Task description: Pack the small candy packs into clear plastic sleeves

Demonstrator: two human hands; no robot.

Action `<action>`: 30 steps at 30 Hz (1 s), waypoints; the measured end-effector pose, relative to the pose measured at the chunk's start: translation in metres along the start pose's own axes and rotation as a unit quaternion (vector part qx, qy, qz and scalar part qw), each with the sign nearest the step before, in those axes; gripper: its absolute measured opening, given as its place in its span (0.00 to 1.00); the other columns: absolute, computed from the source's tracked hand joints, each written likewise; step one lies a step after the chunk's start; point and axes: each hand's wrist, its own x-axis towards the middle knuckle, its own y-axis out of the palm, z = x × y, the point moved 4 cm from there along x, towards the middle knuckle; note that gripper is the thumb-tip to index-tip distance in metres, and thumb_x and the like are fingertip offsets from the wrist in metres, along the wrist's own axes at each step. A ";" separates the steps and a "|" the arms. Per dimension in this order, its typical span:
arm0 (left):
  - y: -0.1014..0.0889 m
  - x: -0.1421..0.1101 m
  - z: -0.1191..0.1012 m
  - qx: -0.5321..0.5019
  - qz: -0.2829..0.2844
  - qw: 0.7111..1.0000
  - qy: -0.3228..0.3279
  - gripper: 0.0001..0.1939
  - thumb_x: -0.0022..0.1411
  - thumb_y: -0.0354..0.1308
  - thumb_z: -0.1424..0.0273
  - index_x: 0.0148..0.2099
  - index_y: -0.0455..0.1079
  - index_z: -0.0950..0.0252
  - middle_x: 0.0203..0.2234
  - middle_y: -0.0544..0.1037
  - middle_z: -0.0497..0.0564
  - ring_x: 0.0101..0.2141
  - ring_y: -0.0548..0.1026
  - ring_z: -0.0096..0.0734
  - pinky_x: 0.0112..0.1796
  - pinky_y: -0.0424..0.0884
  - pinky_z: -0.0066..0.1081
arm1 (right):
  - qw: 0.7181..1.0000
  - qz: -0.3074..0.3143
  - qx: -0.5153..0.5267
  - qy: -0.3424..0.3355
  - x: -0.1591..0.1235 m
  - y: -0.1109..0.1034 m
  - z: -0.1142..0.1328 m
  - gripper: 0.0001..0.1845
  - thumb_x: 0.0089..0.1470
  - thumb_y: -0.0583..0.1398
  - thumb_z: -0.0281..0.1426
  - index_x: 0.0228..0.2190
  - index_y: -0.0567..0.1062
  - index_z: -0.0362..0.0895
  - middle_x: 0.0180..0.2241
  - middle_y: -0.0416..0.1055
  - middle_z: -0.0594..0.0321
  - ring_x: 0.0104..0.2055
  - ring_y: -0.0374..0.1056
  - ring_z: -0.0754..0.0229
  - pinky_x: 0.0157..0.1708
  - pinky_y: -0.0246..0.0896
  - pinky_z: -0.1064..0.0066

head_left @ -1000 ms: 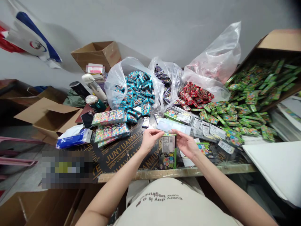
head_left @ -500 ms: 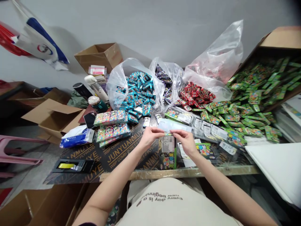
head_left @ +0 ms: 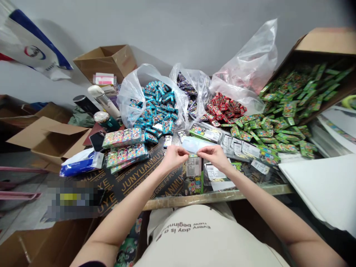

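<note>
A flat, rectangular black-and-green printed pack with a pale label [head_left: 193,184] sits close to the front edge of our dark bench with orange lettering [head_left: 139,183]; whether it stands or leans, we cannot tell. Our bare left hand [head_left: 174,158] pinches the pack's top edge on the left. Our bare right hand [head_left: 215,157] pinches the same edge farther right, fingertips near the left's.

A second ago the right fingers were more loosely spread; now they are drawn together, while the pack stays put. We judge that both hands are now working on its top edge rather than shifting it.

Just beyond the pack lies a pale, bluish flat sheet [head_left: 196,144]. Left of the pack are shiny stacks of multicoloured wrapped packets [head_left: 128,155]. Farther beyond it are heaped small blue packets [head_left: 157,111] and small red packets [head_left: 224,107]; to its right spread small green boxes [head_left: 268,133].
</note>
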 end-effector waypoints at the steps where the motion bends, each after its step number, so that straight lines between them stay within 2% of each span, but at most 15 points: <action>1: 0.001 -0.004 -0.004 0.023 -0.007 0.999 0.039 0.05 0.47 0.57 0.76 0.28 0.75 0.69 0.23 0.77 0.51 0.25 0.73 0.28 0.28 0.67 0.25 | 1.000 0.013 -0.014 -0.017 -0.003 -0.001 0.002 0.11 0.46 0.61 0.37 0.28 0.77 0.41 0.27 0.75 0.60 0.30 0.69 0.59 0.33 0.63 0.68; 4: 0.003 -0.013 -0.011 0.072 -0.011 0.987 0.144 0.03 0.50 0.58 0.75 0.27 0.73 0.68 0.24 0.76 0.51 0.28 0.72 0.28 0.32 0.66 0.26 | 0.994 0.064 -0.059 -0.063 -0.012 -0.011 0.000 0.14 0.52 0.56 0.37 0.36 0.76 0.44 0.38 0.74 0.59 0.41 0.69 0.57 0.42 0.61 0.66; 5: 0.004 -0.015 -0.012 0.091 -0.006 0.983 0.161 0.04 0.52 0.57 0.75 0.28 0.73 0.68 0.25 0.75 0.50 0.28 0.71 0.27 0.32 0.65 0.26 | 0.993 0.054 -0.076 -0.068 -0.014 -0.020 -0.005 0.16 0.53 0.54 0.37 0.40 0.74 0.45 0.41 0.73 0.59 0.43 0.67 0.57 0.44 0.60 0.65; 7: 0.005 -0.016 -0.009 0.139 0.004 0.975 0.173 0.06 0.55 0.55 0.74 0.33 0.74 0.66 0.26 0.72 0.49 0.28 0.70 0.27 0.31 0.64 0.26 | 0.987 -0.028 -0.142 -0.068 -0.016 -0.047 -0.022 0.17 0.54 0.54 0.37 0.44 0.71 0.46 0.43 0.71 0.58 0.44 0.67 0.57 0.43 0.61 0.64; 9: 0.007 -0.016 -0.007 0.181 0.011 0.968 0.174 0.10 0.58 0.52 0.74 0.40 0.73 0.63 0.27 0.70 0.49 0.29 0.68 0.27 0.31 0.63 0.26 | 0.955 -0.109 -0.269 -0.056 -0.020 -0.075 -0.046 0.14 0.53 0.55 0.34 0.40 0.73 0.44 0.39 0.72 0.57 0.39 0.67 0.57 0.39 0.61 0.65; 10: 0.008 -0.016 -0.006 0.194 0.013 0.965 0.175 0.12 0.59 0.51 0.74 0.42 0.73 0.61 0.28 0.69 0.49 0.29 0.68 0.27 0.31 0.63 0.26 | 0.933 -0.115 -0.339 -0.046 -0.022 -0.085 -0.059 0.12 0.52 0.55 0.32 0.36 0.75 0.43 0.35 0.72 0.57 0.37 0.67 0.57 0.38 0.61 0.66; 12: 0.010 -0.016 -0.005 0.204 0.012 0.963 0.174 0.12 0.59 0.51 0.73 0.43 0.73 0.60 0.28 0.68 0.49 0.29 0.67 0.27 0.32 0.62 0.26 | 0.898 -0.087 -0.431 -0.026 -0.026 -0.095 -0.083 0.09 0.51 0.55 0.29 0.28 0.76 0.42 0.29 0.70 0.58 0.35 0.66 0.57 0.36 0.59 0.67; 15: 0.014 -0.015 -0.006 0.196 0.001 0.966 0.168 0.11 0.58 0.52 0.73 0.40 0.74 0.60 0.27 0.67 0.48 0.29 0.67 0.26 0.31 0.62 0.26 | 0.877 -0.067 -0.475 -0.009 -0.032 -0.095 -0.103 0.09 0.50 0.55 0.27 0.26 0.76 0.43 0.27 0.69 0.57 0.34 0.64 0.56 0.35 0.56 0.66; 19: 0.015 -0.014 -0.008 0.175 -0.013 0.971 0.163 0.10 0.58 0.53 0.74 0.38 0.75 0.62 0.25 0.66 0.48 0.28 0.66 0.26 0.30 0.61 0.26 | 0.854 -0.066 -0.517 0.003 -0.032 -0.086 -0.106 0.12 0.51 0.53 0.25 0.29 0.77 0.42 0.28 0.68 0.53 0.35 0.62 0.52 0.35 0.52 0.64; 22: 0.016 -0.015 -0.007 0.157 -0.015 0.975 0.156 0.10 0.58 0.53 0.74 0.38 0.75 0.62 0.25 0.66 0.48 0.27 0.66 0.26 0.30 0.61 0.25 | 0.849 -0.040 -0.526 -0.002 -0.024 -0.081 -0.103 0.19 0.50 0.51 0.20 0.40 0.75 0.45 0.31 0.70 0.54 0.36 0.61 0.53 0.35 0.51 0.66; 25: 0.016 -0.015 -0.004 0.135 -0.020 0.980 0.146 0.10 0.58 0.53 0.73 0.39 0.75 0.63 0.25 0.66 0.48 0.27 0.66 0.25 0.30 0.61 0.25 | 0.855 -0.034 -0.518 0.013 -0.016 -0.082 -0.101 0.29 0.48 0.50 0.17 0.51 0.66 0.47 0.31 0.71 0.56 0.36 0.62 0.55 0.35 0.51 0.68; 27: 0.016 -0.016 -0.002 0.123 -0.024 0.982 0.142 0.10 0.58 0.53 0.73 0.38 0.75 0.63 0.25 0.66 0.48 0.27 0.66 0.25 0.30 0.62 0.25 | 0.862 -0.053 -0.502 0.036 -0.014 -0.085 -0.101 0.28 0.49 0.49 0.18 0.52 0.64 0.44 0.31 0.71 0.56 0.36 0.62 0.55 0.35 0.52 0.69; 30: 0.016 -0.016 0.000 0.111 -0.027 0.984 0.138 0.10 0.59 0.52 0.73 0.39 0.75 0.63 0.25 0.66 0.48 0.27 0.66 0.25 0.30 0.62 0.25 | 0.870 -0.062 -0.487 0.046 -0.015 -0.086 -0.101 0.19 0.52 0.50 0.22 0.45 0.70 0.43 0.34 0.70 0.56 0.38 0.62 0.56 0.37 0.53 0.69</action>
